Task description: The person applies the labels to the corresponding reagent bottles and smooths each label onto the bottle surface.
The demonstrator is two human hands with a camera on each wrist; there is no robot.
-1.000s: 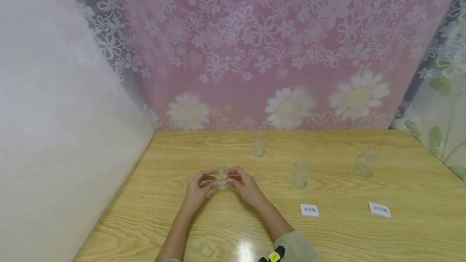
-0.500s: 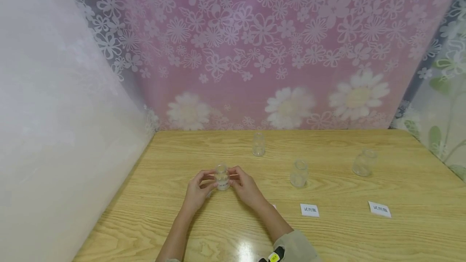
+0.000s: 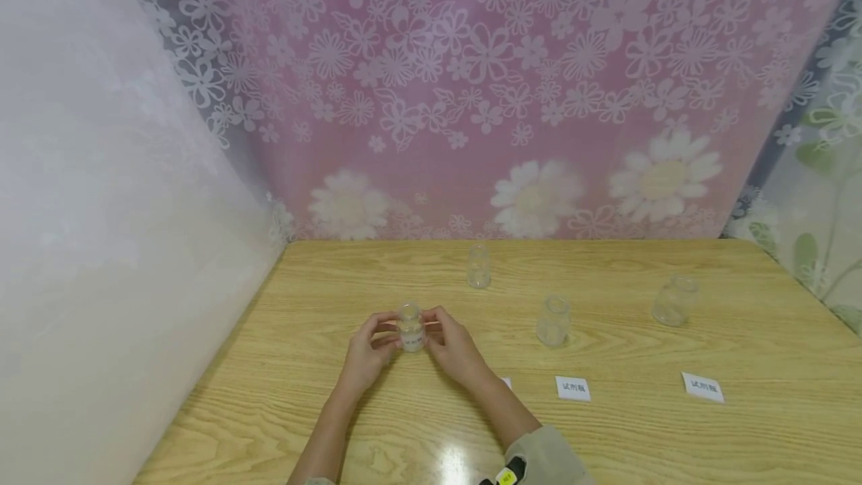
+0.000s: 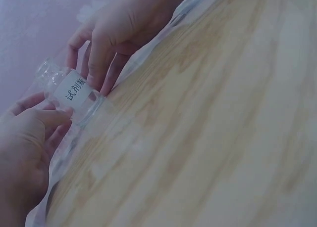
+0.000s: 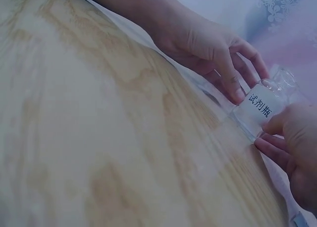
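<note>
A small clear glass bottle (image 3: 410,326) stands upright on the left part of the wooden table, a white label (image 3: 413,340) with printed characters on its front. From the left side my left hand (image 3: 364,354) holds it, thumb at the label's edge and fingers curled round behind. On the other side my right hand (image 3: 458,350) grips the glass the same way. Both wrist views show the label (image 4: 72,89) (image 5: 260,104) lying against the bottle between the two thumbs.
Three more clear glass bottles stand behind and to the right: one (image 3: 479,267) at the back, one (image 3: 554,322) mid-table, one (image 3: 675,302) farther right. White labels lie in front (image 3: 572,388) (image 3: 703,387), and another (image 3: 506,382) is partly covered by the right forearm.
The thumbs have shifted slightly outward on the bottle, so more of its label shows. The bottle and the other objects have stayed in place.
</note>
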